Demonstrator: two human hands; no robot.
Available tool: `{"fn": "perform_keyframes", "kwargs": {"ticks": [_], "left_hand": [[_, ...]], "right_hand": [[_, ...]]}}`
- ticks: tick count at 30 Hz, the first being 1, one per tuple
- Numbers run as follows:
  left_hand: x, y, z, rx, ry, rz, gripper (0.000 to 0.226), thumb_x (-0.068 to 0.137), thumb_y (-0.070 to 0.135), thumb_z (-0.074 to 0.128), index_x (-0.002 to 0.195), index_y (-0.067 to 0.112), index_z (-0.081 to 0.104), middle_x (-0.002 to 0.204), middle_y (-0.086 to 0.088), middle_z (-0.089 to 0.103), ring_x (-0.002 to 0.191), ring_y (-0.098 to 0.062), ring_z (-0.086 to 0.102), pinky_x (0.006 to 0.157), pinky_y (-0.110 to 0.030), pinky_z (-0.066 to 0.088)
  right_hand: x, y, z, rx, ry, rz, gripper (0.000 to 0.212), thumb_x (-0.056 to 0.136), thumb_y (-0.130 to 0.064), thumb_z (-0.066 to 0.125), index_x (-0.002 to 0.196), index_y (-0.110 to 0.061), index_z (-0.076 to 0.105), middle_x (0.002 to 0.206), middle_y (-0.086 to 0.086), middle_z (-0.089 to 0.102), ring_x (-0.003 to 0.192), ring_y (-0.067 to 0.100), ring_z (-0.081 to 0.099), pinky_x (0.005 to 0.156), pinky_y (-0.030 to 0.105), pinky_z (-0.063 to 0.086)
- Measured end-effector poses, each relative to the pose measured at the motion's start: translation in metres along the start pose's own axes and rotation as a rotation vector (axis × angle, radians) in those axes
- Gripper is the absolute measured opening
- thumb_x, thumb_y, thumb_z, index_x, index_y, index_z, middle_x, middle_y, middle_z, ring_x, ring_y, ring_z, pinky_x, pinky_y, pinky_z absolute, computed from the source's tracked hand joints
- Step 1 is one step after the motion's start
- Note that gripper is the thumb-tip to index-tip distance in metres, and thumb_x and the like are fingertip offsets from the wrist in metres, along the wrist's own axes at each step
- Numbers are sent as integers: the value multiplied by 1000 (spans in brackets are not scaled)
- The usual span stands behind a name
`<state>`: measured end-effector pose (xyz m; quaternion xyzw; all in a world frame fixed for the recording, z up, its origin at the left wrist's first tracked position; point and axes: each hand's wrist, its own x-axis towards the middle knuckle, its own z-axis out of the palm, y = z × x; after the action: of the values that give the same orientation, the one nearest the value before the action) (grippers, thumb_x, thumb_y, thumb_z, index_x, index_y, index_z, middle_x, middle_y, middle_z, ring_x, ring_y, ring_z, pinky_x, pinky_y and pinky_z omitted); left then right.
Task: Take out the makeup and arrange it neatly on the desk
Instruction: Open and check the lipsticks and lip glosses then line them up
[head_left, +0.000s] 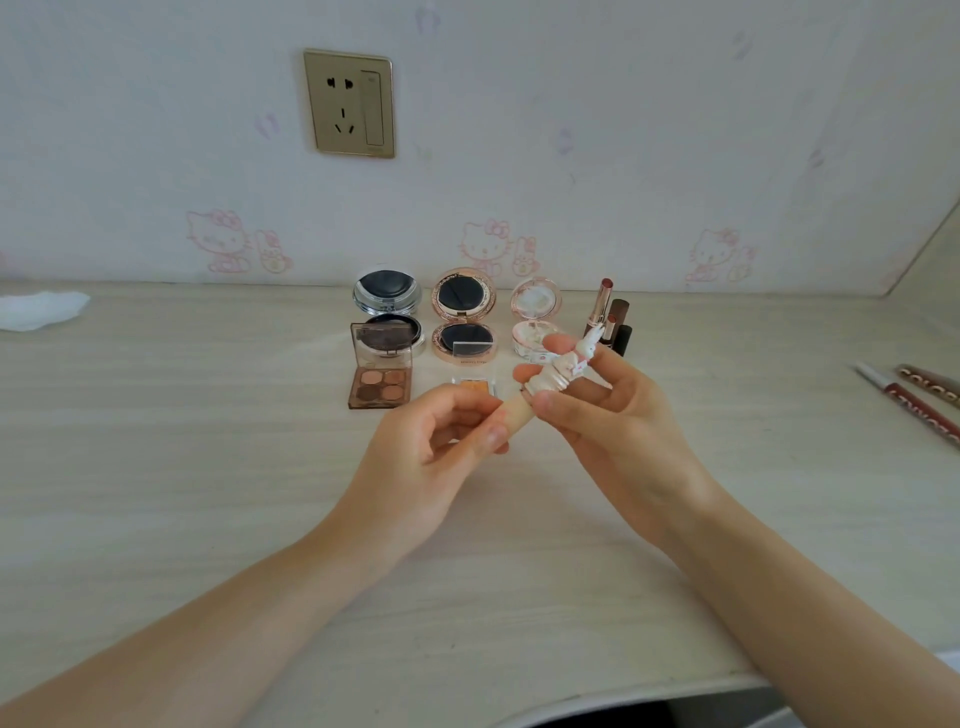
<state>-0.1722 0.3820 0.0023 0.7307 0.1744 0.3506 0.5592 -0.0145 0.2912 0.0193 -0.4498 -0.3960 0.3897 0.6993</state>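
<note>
Head view: pale wood desk (208, 467); three open compacts (464, 317) in a row by the wall; eyeshadow palette (381, 371), open; left hand (431, 441) pinching the cream tube (511, 415); right hand (597, 405) gripping its rabbit-topped cap (569, 364), held above the desk; upright lipsticks (605, 306).

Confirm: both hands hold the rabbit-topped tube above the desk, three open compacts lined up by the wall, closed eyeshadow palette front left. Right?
Not quite: the eyeshadow palette is open, its lid raised and four pans showing, as the head view shows. The rest stands: left hand and right hand hold the rabbit-topped tube, and three open compacts line the wall.
</note>
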Motion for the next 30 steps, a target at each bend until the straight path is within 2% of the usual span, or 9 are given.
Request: {"fn": "perform_keyframes", "kwargs": {"ticks": [2,4,8,12,17,21,23,27,30], "left_hand": [[0,1,0,-5,2,0,23,82,31,65,100,18,67,91,1,73,84,-15,71,80,-23,55],[0,1,1,-3,-3,1,21,81,32,65,98,20,67,90,1,73,84,-14,71,80,-23,55],[0,0,0,4,0,4,23,81,33,64,100,19,67,91,2,73,85,-14,71,80,-22,55],[0,0,-1,-6,14,-11,27,80,33,66,102,17,66,92,1,73,85,-14,71,80,-21,54],[0,0,1,10,-12,-3,20,82,32,66,98,21,67,90,2,73,86,-13,71,81,-22,54],[1,0,-1,3,4,-13,25,83,29,65,104,16,66,93,2,73,85,-14,71,81,-22,54],[1,0,-1,-14,8,-22,23,85,27,66,105,15,66,93,1,73,86,-15,71,82,-23,55],[0,0,0,17,-19,-18,13,87,22,65,100,21,66,92,2,73,87,-15,71,85,-29,55],[0,-1,-1,17,-11,-20,15,87,22,65,102,19,66,93,3,73,86,-13,71,85,-29,54]], "right_hand": [[0,0,1,4,-24,-4,45,76,-5,71,119,-9,57,108,9,70,100,23,68,84,27,51],[0,1,3,-50,22,-13,40,74,-12,74,112,-10,61,100,2,68,93,19,65,84,30,50],[0,1,1,-47,51,-29,37,70,-9,79,104,-10,63,93,5,70,91,20,66,86,31,49],[-1,-1,0,61,-28,-3,45,77,1,65,121,-3,56,107,9,68,94,19,67,81,23,50],[-1,3,3,-41,54,-31,42,71,-7,77,106,7,58,99,15,67,96,29,66,94,41,49],[-2,-1,1,46,-14,-13,41,77,5,66,116,-2,59,109,10,70,103,22,66,90,29,51],[-2,-1,2,23,-32,-5,44,79,4,65,121,-5,57,116,7,68,108,21,64,96,32,50],[-1,0,5,-16,67,-29,26,73,-10,76,96,-9,63,89,1,65,90,21,63,101,48,47],[-1,0,2,39,44,-25,25,74,-6,72,99,-7,66,96,5,71,94,20,67,94,37,51]]}}
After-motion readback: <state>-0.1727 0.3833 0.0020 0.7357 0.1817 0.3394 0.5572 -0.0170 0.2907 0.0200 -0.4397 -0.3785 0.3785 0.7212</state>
